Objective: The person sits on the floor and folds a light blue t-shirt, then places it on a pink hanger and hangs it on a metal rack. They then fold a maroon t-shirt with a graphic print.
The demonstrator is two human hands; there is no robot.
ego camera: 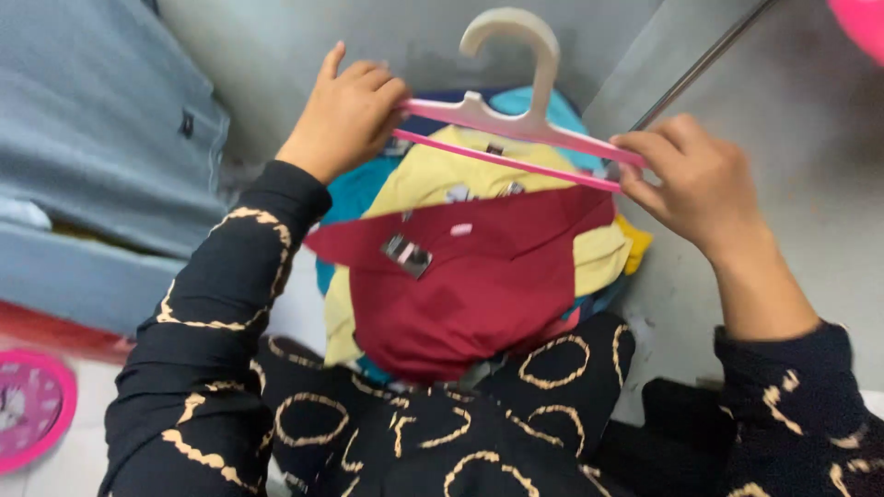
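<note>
While both hands are up in front of the body, they've got a pink and cream plastic hanger (516,118) stretched between them. The left hand (345,109) is curled around the hanger's left end, fingers wrapped over the top arm and thumb side tucked in, so that's a firm hold. The right hand (686,179) pinches the right tip, fingertips closed on the spot where the top arm and the lower bar meet. The hanger sits a bit tilted, left end higher than the right, with its cream hook pointing up toward the grey wall (414,37).

Right under the hanger there's a heap of folded clothes in the lap. On top is a dark red garment (479,285) with a small tag showing near its upper left. Below that a yellow garment (442,175) pokes out, and a teal one (354,193) peeks out on the left side and behind the hanger. Can't really tell whether the hanger's bar touches the yellow one or just floats above it.

Sleeves are black with a gold loopy pattern. Off to the left is a grey-blue cloth (101,138), and a pink round clock (32,405) sits in the bottom left corner.
</note>
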